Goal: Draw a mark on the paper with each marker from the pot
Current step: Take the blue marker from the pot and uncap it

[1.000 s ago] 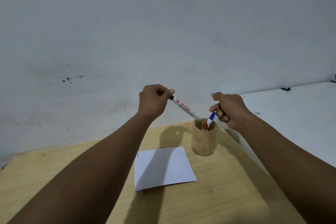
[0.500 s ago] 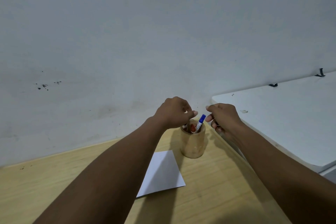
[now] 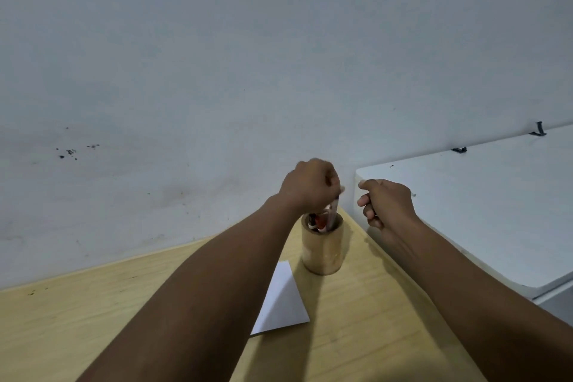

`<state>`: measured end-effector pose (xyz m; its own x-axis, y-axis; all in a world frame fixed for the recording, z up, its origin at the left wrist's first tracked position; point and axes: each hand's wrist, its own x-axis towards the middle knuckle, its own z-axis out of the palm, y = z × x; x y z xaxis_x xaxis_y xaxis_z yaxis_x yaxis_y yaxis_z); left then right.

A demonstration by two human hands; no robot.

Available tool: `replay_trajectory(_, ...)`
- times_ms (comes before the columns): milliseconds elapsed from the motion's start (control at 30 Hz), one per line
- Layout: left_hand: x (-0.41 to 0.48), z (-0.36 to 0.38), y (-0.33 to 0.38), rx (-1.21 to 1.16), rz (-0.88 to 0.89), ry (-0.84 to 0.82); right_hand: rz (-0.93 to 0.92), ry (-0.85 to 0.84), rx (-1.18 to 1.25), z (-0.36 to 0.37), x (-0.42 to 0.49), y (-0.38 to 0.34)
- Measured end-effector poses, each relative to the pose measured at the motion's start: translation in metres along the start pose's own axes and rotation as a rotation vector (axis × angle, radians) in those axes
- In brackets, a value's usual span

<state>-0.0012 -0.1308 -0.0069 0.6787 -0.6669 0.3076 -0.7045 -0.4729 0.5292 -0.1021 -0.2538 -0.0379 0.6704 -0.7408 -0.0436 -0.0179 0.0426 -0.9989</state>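
A round wooden pot [image 3: 324,253] stands on the wooden table [image 3: 372,319] near its far right corner. Red and white marker ends [image 3: 317,223] show inside its mouth. My left hand [image 3: 311,187] hovers right over the pot, fingers closed on a blurred pale marker [image 3: 334,211] whose lower end reaches into the pot. My right hand [image 3: 386,205] is just right of the pot, fingers curled in, with nothing visible in it. The white paper [image 3: 282,301] lies in front of the pot, partly hidden by my left forearm.
A white raised surface [image 3: 483,211] borders the table's right edge, close under my right forearm. A pale wall [image 3: 248,71] rises right behind the pot and the table.
The black-capped marker went from my left hand into the pot. The blue marker my right hand held is gone from it; my left hand now grips a marker at the pot's mouth. The view shifted.
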Motion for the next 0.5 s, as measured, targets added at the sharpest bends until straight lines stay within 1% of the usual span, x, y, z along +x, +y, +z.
replay_trajectory(100, -0.001, -0.038, 0.002, -0.163, -0.016, 0.209, -0.017, -0.066, 0.065, 0.016, -0.012, -0.015)
replay_trajectory(167, -0.005, -0.065, 0.000, -0.321, -0.044, 0.325, -0.002, -0.171, 0.096, 0.033, -0.025, -0.025)
replay_trajectory(200, -0.008, -0.078, -0.002, -0.406, -0.062, 0.358, 0.022, -0.242, 0.115, 0.044, -0.032, -0.030)
replay_trajectory(267, -0.018, -0.099, -0.007, -0.529, -0.109, 0.391, 0.089, -0.391, 0.174, 0.068, -0.048, -0.035)
replay_trajectory(367, -0.042, -0.119, -0.023, -0.609, -0.184, 0.406, 0.212, -0.557, 0.361, 0.106, -0.069, -0.035)
replay_trajectory(433, -0.062, -0.127, -0.040, -0.638, -0.229, 0.397, 0.296, -0.572, 0.526, 0.132, -0.079, -0.029)
replay_trajectory(500, -0.084, -0.134, -0.060, -0.633, -0.266, 0.394, 0.358, -0.530, 0.658, 0.155, -0.089, -0.017)
